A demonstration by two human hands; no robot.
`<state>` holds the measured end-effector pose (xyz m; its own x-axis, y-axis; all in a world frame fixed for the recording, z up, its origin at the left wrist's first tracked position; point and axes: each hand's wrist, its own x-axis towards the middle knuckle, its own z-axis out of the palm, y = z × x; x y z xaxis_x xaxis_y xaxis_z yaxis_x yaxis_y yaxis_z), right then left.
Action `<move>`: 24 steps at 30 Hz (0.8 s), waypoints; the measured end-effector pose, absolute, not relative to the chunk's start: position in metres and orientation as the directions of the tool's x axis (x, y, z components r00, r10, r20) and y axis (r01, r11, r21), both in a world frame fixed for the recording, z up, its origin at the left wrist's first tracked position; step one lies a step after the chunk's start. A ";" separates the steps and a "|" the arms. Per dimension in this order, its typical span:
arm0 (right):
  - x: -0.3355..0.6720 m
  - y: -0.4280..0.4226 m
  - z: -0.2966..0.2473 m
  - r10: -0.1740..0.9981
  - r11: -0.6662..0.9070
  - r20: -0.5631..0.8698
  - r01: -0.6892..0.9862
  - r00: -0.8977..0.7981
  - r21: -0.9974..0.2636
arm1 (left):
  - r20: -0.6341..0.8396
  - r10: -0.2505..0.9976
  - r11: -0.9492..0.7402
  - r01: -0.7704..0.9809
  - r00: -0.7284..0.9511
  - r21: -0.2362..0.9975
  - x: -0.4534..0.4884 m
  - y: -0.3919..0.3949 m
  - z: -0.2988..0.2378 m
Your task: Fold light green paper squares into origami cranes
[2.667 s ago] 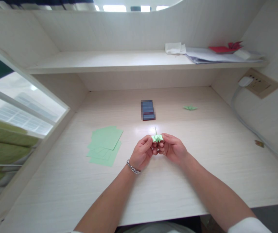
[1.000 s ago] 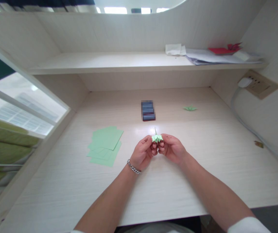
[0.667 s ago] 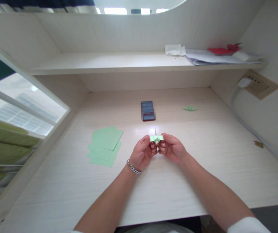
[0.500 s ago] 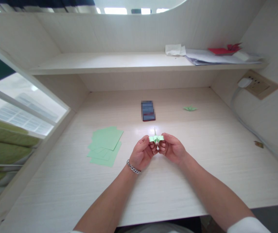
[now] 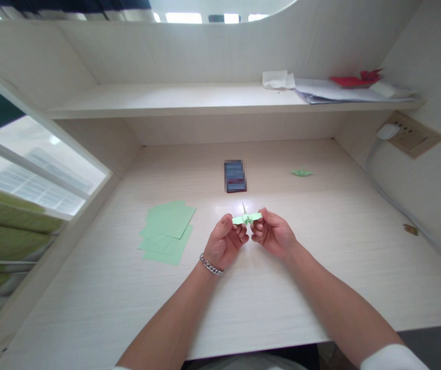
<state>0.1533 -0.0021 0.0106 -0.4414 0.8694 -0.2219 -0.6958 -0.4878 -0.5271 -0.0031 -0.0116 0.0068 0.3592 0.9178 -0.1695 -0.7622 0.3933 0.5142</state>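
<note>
A light green origami crane [image 5: 246, 219] is held between my two hands above the desk, its wings spread sideways and a thin point sticking up away from me. My left hand [image 5: 226, 240] pinches the left wing between thumb and fingers. On the other side, my right hand [image 5: 275, 234] pinches the right wing the same way. The fingertips of both hands are a small gap apart beneath the crane. To the left lies a loose stack of green paper squares [image 5: 168, 221]. Another green folded crane [image 5: 301, 173] rests farther back on the right.
A phone [image 5: 235, 176] with a blurred screen lies beyond my hands on the desk [image 5: 89, 303]. A shelf [image 5: 174, 97] above carries papers [image 5: 332, 91] and a red folded piece [image 5: 370, 75]. At right, a white cable runs from a wall socket [image 5: 411, 134] past a small brown piece [image 5: 410, 229].
My hands have drawn slightly apart, and the crane's wings are stretched wider. The crane has tilted, its right wing now a little higher.
</note>
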 end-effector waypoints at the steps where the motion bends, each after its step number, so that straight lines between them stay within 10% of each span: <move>1: 0.153 -0.002 0.011 0.871 -0.485 -0.222 -0.700 -0.438 -0.524 | -0.166 0.918 0.392 -0.765 0.360 0.511 -0.003 -0.011 0.007; 24: 0.159 0.004 0.004 0.918 -0.393 -0.187 -0.748 -0.349 -0.535 | -0.172 0.940 0.336 -0.718 0.295 0.609 0.000 -0.009 0.009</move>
